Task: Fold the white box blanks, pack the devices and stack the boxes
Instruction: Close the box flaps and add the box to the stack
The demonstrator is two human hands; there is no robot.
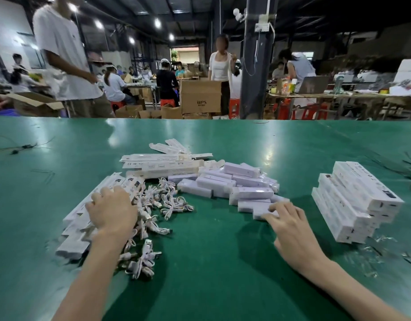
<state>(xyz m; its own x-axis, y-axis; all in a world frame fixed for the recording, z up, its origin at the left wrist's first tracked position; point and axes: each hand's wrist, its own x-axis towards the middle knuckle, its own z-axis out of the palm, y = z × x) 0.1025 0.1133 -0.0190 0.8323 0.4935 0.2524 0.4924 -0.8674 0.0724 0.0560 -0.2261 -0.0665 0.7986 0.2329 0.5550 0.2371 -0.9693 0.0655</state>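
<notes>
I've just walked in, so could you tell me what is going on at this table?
A person is packing small devices at a green table. Their left hand rests on fanned white box blanks beside a heap of cables. The right hand touches the nearest of the loose white devices in the middle. Finished boxes sit stacked on the right.

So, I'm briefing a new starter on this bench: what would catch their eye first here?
Probably the loose heap of white devices in the middle of the green table, with a tangle of white cables at its left. At the right stands a neat stack of packed boxes; the left hand rests on fanned flat blanks, the right hand touches the heap's nearest device.
</notes>
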